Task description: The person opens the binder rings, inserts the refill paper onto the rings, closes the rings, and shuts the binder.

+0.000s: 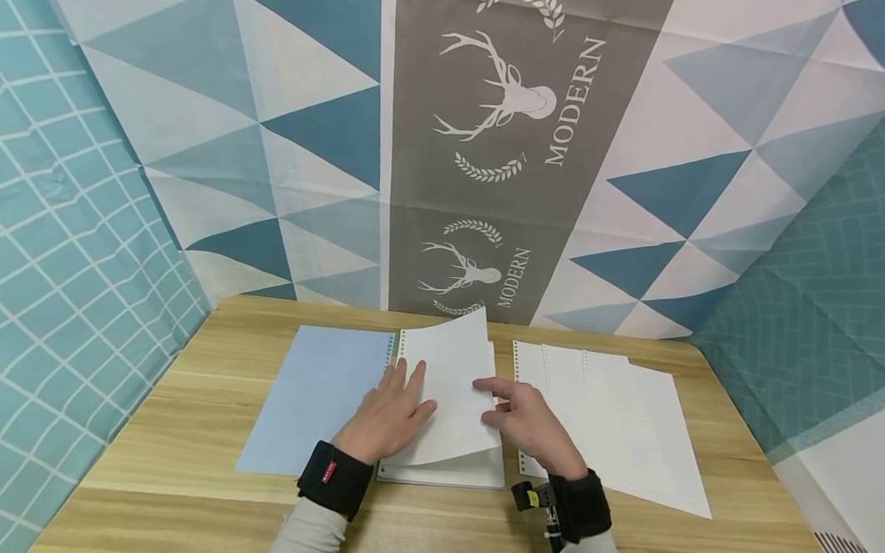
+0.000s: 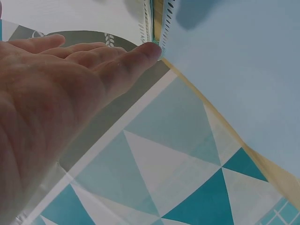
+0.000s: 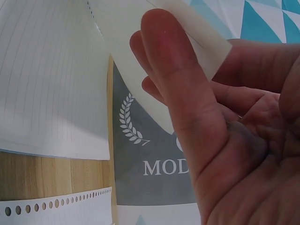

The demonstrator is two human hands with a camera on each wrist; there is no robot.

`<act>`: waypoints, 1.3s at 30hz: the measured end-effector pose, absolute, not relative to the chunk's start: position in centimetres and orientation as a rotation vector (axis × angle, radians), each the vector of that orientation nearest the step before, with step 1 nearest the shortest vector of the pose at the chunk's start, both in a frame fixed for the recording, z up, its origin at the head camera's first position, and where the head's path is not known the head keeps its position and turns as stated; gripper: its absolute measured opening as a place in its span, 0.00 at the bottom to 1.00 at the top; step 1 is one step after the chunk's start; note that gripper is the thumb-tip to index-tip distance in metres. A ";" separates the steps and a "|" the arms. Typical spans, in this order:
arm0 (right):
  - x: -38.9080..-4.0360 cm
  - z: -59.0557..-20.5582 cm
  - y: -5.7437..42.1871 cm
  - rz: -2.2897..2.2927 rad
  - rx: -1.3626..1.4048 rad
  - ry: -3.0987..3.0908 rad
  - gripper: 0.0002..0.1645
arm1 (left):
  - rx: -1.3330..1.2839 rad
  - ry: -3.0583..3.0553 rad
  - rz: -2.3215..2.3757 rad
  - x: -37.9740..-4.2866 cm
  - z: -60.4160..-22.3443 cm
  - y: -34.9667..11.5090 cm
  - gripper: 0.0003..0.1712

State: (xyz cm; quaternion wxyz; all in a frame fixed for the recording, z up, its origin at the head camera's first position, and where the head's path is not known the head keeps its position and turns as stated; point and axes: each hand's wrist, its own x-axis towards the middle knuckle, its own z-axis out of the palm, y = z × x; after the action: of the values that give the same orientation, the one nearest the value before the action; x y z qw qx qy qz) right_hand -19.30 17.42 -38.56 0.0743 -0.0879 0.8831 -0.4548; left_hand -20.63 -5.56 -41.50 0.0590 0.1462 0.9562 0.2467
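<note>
A loose-leaf white sheet with holes down its left edge lies over a stack of pages, its right side curving up. My left hand rests flat on the sheet's left part, fingers spread. At the sheet's right edge my right hand holds it between thumb and fingers. In the right wrist view the sheet's corner shows between the fingers; the exact contact is partly hidden. Left of the stack lies a light blue cover with punched holes, nearest my left hand.
Several white punched sheets overlap on the right of the wooden table. Patterned cloth stands behind the table's back edge. Teal cloth hangs at the left. Both wrists wear black bands.
</note>
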 end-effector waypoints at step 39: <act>-19.3 -38.3 17.6 -1.517 -0.249 2.499 0.29 | 0.473 2.918 0.791 -20.5 -41.0 -5.8 0.39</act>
State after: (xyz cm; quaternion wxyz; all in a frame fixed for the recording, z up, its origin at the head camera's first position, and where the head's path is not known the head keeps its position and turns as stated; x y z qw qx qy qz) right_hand -19.27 17.61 -38.28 0.1036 -0.0844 0.8472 -0.5142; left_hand -20.47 -5.80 -40.95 0.0409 0.1546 0.9528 0.2582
